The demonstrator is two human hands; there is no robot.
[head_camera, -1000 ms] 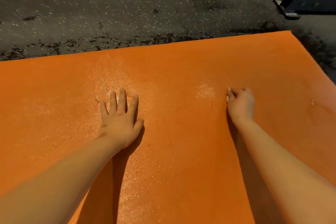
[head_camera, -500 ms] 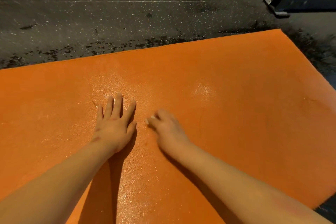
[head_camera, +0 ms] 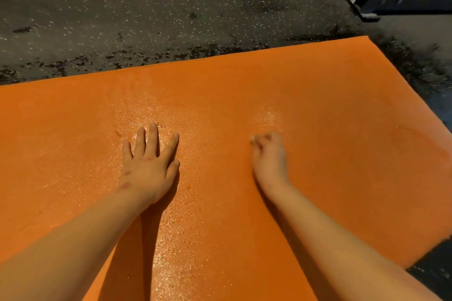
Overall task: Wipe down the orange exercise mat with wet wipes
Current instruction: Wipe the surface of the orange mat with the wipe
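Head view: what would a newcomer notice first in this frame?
The bright orange mat fills most of the frame, lying on a dark speckled floor. The left hand presses flat on the mat's glistening wet middle, while the right hand, further right, is curled round what seems a pale wipe, barely visible.

- The orange mat point(head_camera: 318, 129) fills the lower 2 thirds of the frame, glistening wet through its middle.
- The left hand point(head_camera: 149, 166) lies flat on it, left of centre, fingers spread.
- The right hand point(head_camera: 270, 156), right of centre and blurred, curls around a pale scrap of wet wipe point(head_camera: 252, 139).
- Dark speckled floor point(head_camera: 146, 19) spans the top; a metal frame point(head_camera: 391, 2) sits upper right.
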